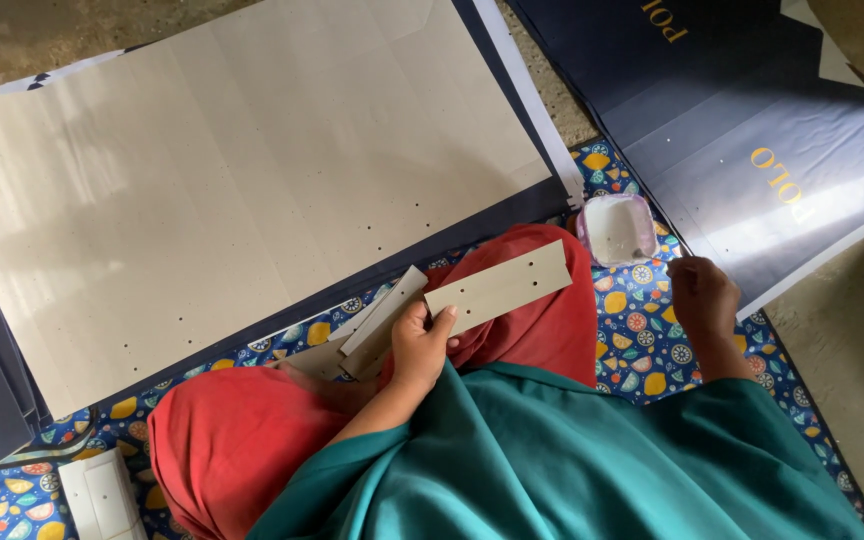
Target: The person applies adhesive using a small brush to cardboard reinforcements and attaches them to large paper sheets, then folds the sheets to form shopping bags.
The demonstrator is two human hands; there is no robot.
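Cardboard strip [498, 287], long, flat and tan with tiny holes, sits gripped in your left hand [420, 345]. Your right hand [702, 295] is curled near the small tub [617, 229], holding nothing.

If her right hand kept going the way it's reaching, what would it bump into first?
Most likely the small pink tub. The right hand hovers over the patterned mat, reaching up and to the left in the picture, and the tub sits just beyond it. Depth is hard to judge, so it might pass above it.
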